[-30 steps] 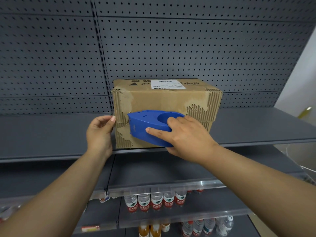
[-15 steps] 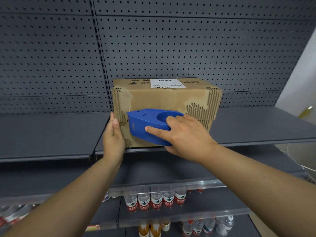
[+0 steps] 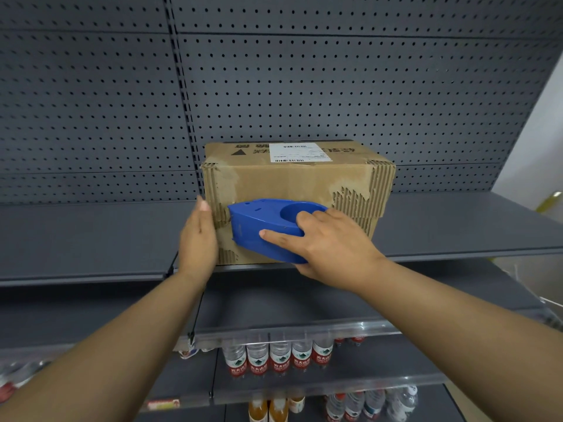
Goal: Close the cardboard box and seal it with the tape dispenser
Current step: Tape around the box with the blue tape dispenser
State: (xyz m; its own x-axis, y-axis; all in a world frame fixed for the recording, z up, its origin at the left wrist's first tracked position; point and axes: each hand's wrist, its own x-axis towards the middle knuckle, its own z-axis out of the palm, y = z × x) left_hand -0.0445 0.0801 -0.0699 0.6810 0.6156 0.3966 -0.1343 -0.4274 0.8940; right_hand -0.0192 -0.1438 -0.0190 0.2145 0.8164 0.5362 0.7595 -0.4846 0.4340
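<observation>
A worn cardboard box (image 3: 286,184) stands closed on the grey shelf (image 3: 457,229), a white label on its top and torn patches on its front. My right hand (image 3: 332,242) grips a blue tape dispenser (image 3: 259,229) held against the lower left of the box's front face, its nose pointing left. My left hand (image 3: 198,236) presses flat with straight fingers against the box's left front corner.
A grey pegboard wall (image 3: 304,86) rises behind the box. Lower shelves hold several water bottles (image 3: 277,357) with red labels and some orange bottles (image 3: 268,409). A pale wall (image 3: 542,141) stands at the right.
My left hand turned from a curled grasp at the box's left corner to a flat palm pressed against that corner. The dispenser stayed at nearly the same place on the front face.
</observation>
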